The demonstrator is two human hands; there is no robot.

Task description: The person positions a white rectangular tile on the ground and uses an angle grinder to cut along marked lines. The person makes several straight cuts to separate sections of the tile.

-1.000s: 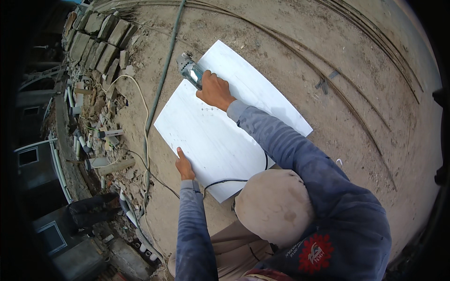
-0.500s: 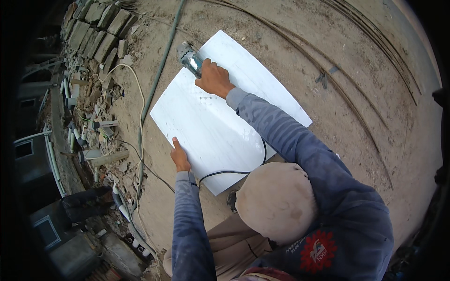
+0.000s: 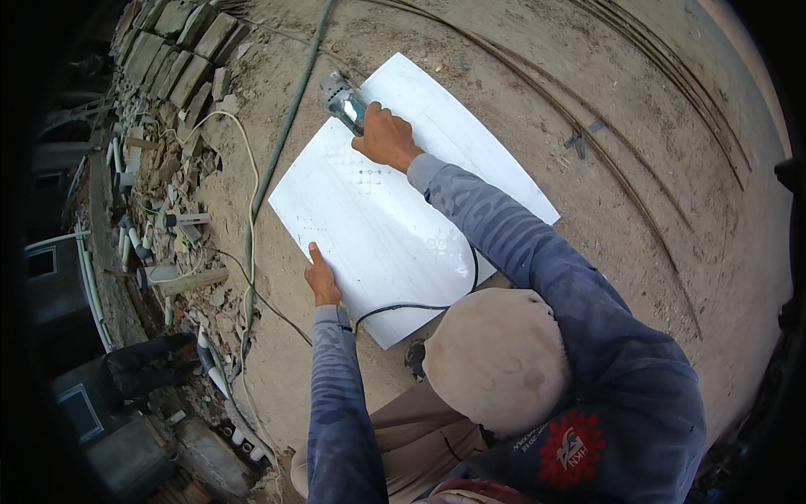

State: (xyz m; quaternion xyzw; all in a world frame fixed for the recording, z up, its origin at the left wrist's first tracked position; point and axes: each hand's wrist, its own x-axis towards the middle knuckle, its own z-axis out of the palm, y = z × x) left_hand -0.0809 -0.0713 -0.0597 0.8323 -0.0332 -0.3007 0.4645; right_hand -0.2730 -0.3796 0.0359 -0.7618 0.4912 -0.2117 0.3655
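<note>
My right hand [image 3: 386,134] grips a teal and grey power tool [image 3: 344,101] at the far edge of the white sheet [image 3: 327,185], near the upper middle. My left hand [image 3: 321,277] holds the sheet’s near left edge, thumb pointing up along it. The sheet lies on sandy ground and has small dark marks on it; a black cable [image 3: 395,307] crosses its lower part. The tool’s working end is too small to make out clearly.
Concrete blocks [image 3: 185,50], rubble and pipe offcuts [image 3: 187,219] line the left side. A green hose [image 3: 285,134] and pale cord [image 3: 253,176] run beside the sheet. Long rusty bars [image 3: 571,118] lie to the right. A beige-capped head [image 3: 495,357] fills the lower middle.
Over the last second the sheet, tool, both hands and surroundings appear higher in the picture, mostly during the first half second. Both grips look unchanged; the tool has barely moved relative to the sheet.
</note>
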